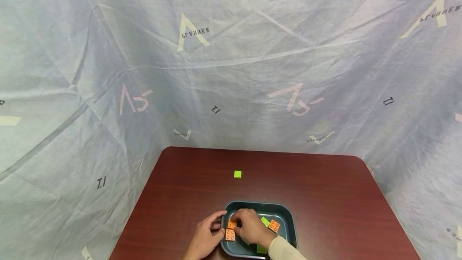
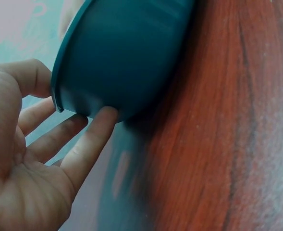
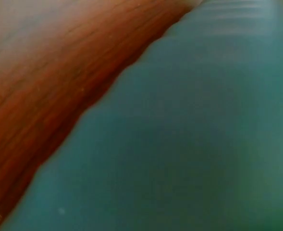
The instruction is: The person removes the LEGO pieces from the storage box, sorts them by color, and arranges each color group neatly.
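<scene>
A dark teal tray (image 1: 288,212) with toy building bricks in it stands near the table's front edge. My left hand (image 1: 206,236) holds the tray's left side, with fingertips against the outer wall (image 2: 127,53) in the left wrist view. Inside the tray my right hand (image 1: 252,228) pinches an orange brick (image 1: 232,224) near the left wall. Just in front of it lies another orange brick (image 1: 230,234), close to the left thumb. The right wrist view shows only a blurred teal surface (image 3: 179,134) beside the wood, with no fingers.
Farther right in the tray are an orange brick (image 1: 274,226), a lime brick (image 1: 265,221) and a green brick (image 1: 261,248), partly covered by the right arm. One lime brick (image 1: 237,174) sits alone farther back on the brown table (image 1: 325,187). Grey sheeting (image 1: 245,71) hangs behind.
</scene>
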